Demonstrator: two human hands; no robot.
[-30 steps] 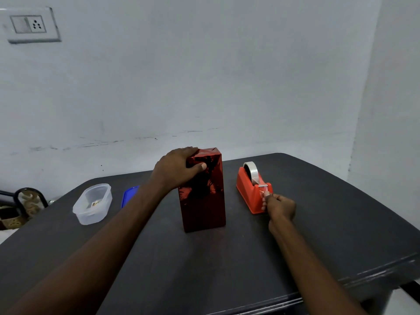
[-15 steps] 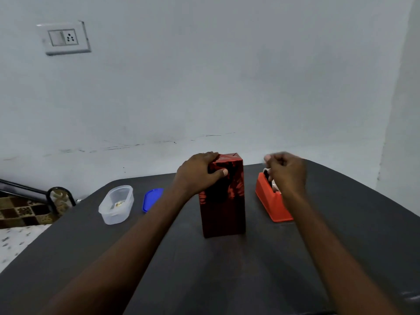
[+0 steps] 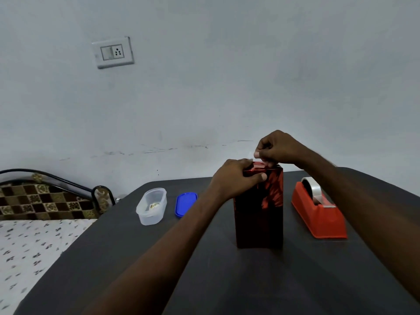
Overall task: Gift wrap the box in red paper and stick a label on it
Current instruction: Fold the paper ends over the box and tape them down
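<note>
A tall box wrapped in shiny red paper point(image 3: 260, 214) stands upright in the middle of the dark table point(image 3: 227, 280). My left hand point(image 3: 236, 180) grips its top left corner, thumb on the front face, holding the folded paper down. My right hand point(image 3: 276, 148) hovers just over the box top with fingers curled, pinching a small piece of clear tape that is hard to make out. An orange tape dispenser point(image 3: 319, 212) with a clear roll sits to the right of the box.
A clear plastic container point(image 3: 151, 206) with small labels inside sits left of the box, its blue lid point(image 3: 185, 203) lying beside it. A bed with a patterned headboard point(image 3: 45, 201) borders the table's left edge. The white wall stands close behind.
My right hand left the dispenser with a piece of tape and rose leftward to the box top. My left hand stayed on the box. The camera view shifted right and down.
</note>
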